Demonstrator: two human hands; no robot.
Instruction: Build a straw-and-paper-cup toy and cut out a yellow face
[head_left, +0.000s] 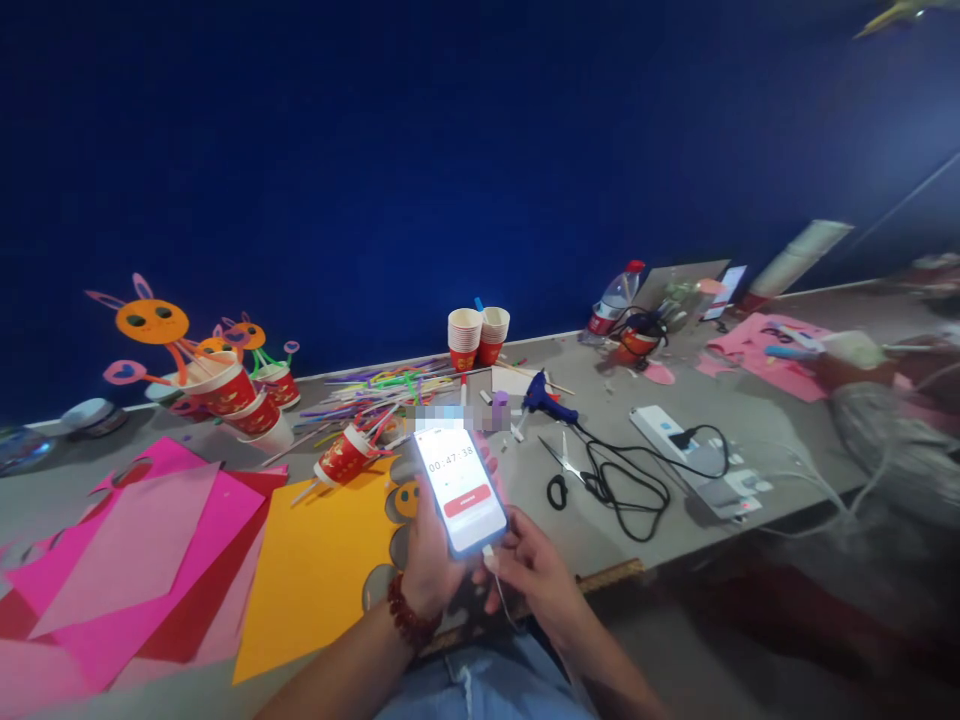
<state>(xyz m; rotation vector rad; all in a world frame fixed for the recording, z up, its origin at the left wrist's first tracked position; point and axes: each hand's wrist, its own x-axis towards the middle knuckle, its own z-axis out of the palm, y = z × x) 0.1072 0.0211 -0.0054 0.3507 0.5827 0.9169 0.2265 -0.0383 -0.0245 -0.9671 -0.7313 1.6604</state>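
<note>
My left hand, with a dark red beaded bracelet at the wrist, is wrapped round a phone. Its lit screen reads 00:47:38 above a red button. At the phone's lower edge, my right hand pinches the white plug of a charging cable. The plug is against the phone's bottom; whether it is fully in, I cannot tell. Under and left of the phone lies a yellow sheet with rounded cut-outs along its right edge. Just beyond it, a red paper cup with straws in it lies tilted.
Pink and red sheets cover the left side, near rabbit-faced cup figures. Black scissors, a blue glue gun and a white power strip lie to the right. Stacked cups stand behind. A blurred person's sleeve reaches in at right.
</note>
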